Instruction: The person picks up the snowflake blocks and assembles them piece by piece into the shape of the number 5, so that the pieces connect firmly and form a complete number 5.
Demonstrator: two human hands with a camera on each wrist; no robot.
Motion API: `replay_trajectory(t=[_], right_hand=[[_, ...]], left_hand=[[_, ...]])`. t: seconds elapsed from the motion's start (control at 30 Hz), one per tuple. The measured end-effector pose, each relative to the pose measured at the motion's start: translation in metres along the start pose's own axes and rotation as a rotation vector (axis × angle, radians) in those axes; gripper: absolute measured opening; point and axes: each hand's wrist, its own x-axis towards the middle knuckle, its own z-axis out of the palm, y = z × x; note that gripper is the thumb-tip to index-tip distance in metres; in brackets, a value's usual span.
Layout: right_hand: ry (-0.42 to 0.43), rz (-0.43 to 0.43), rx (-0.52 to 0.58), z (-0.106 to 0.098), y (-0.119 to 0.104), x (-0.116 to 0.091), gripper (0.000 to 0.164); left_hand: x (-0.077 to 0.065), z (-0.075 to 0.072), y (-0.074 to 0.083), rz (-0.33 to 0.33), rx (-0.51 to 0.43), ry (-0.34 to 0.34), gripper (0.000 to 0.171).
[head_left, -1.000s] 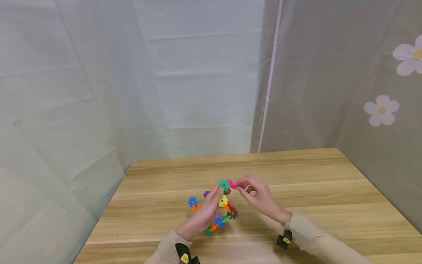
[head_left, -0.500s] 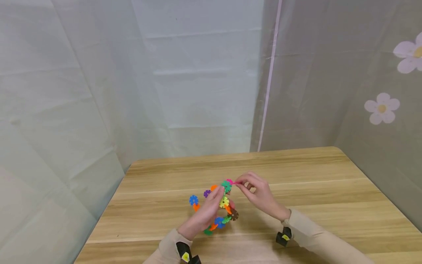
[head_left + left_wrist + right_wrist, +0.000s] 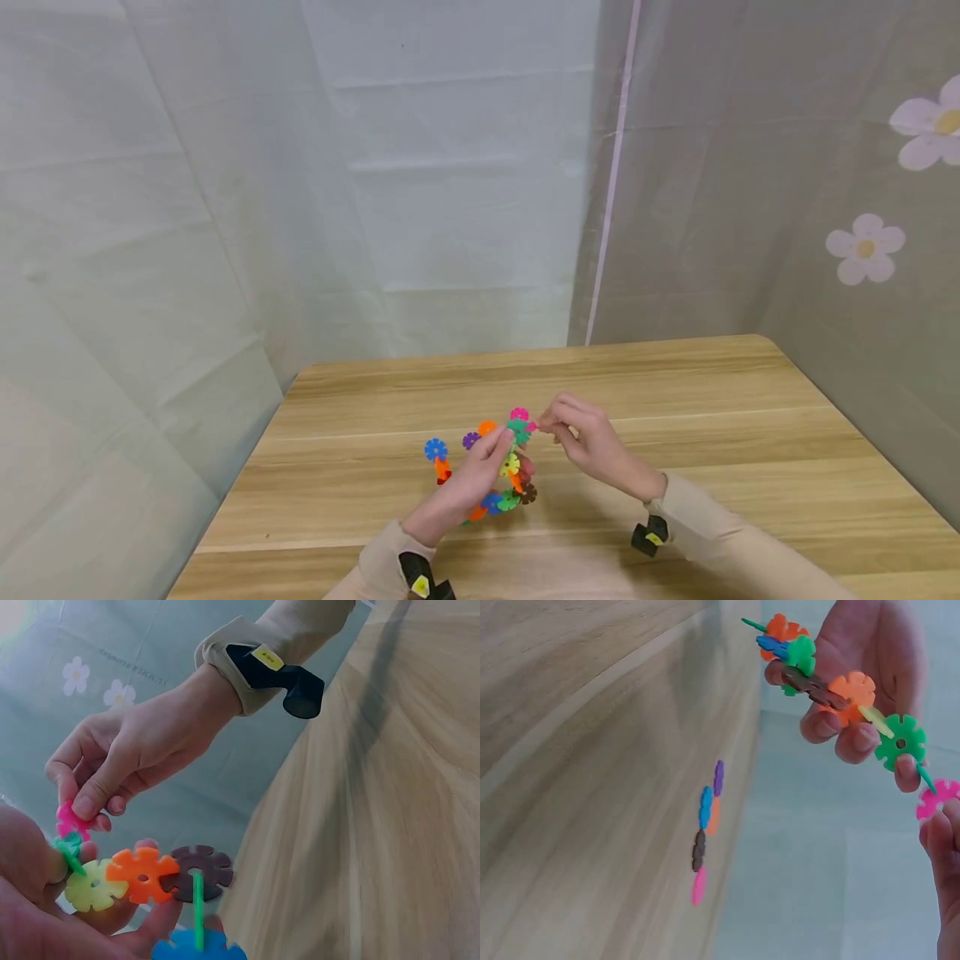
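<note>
My left hand [image 3: 467, 486] holds a chain of coloured notched plastic discs above the table. Along it, in the left wrist view, run a green disc [image 3: 70, 852], a yellow disc [image 3: 95, 886], an orange disc [image 3: 143, 875], a dark brown disc [image 3: 208, 874] and a blue disc [image 3: 196, 946]. Between thumb and fingertips my right hand [image 3: 592, 442] pinches a pink disc [image 3: 73, 820]. That pink disc meets the green disc at the chain's upper end; how deep the notches sit is hidden by fingers.
Loose discs lie on the wooden table [image 3: 675, 400] beyond the hands: purple [image 3: 718, 778], blue [image 3: 706, 808], orange [image 3: 714, 816], brown [image 3: 698, 850] and pink [image 3: 698, 886]. Left of my left hand shows another blue disc [image 3: 436, 450] with orange ones. A pale curtain [image 3: 465, 183] hangs behind.
The held pink disc has come closer to the green disc, turning as my right fingers shift. The chain has tilted slightly in my left hand, which stays in nearly the same place.
</note>
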Motion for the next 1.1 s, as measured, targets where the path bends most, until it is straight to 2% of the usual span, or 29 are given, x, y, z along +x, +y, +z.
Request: replay_trajectory(t=[0.2, 0.37, 0.5, 0.7, 0.8, 0.9, 1.0, 1.1], right_hand=[[-0.009, -0.045, -0.037, 0.000, -0.001, 0.005, 0.025], [0.040, -0.014, 0.016, 0.000, 0.002, 0.012, 0.026], [0.064, 0.068, 0.045, -0.001, 0.002, 0.017, 0.026], [0.073, 0.257, 0.050, 0.001, -0.001, 0.010, 0.034], [0.042, 0.378, 0.095, 0.004, -0.004, 0.003, 0.023], [-0.023, 0.479, 0.131, 0.008, -0.007, -0.002, 0.012], [-0.078, 0.534, 0.160, 0.010, -0.010, -0.005, 0.011], [-0.074, 0.557, 0.186, 0.013, -0.012, -0.006, 0.011]], left_hand=[[-0.001, 0.001, 0.002, -0.008, -0.027, -0.009, 0.045], [0.003, 0.003, 0.003, -0.054, -0.160, 0.001, 0.059], [0.005, 0.005, 0.004, -0.035, -0.277, 0.016, 0.065], [0.005, 0.006, 0.008, 0.036, -0.352, 0.103, 0.065], [0.007, 0.006, 0.011, 0.076, -0.416, 0.155, 0.060], [0.010, 0.007, 0.014, 0.097, -0.472, 0.204, 0.051], [0.011, 0.008, 0.016, 0.117, -0.521, 0.240, 0.043], [0.011, 0.009, 0.017, 0.143, -0.552, 0.248, 0.042]])
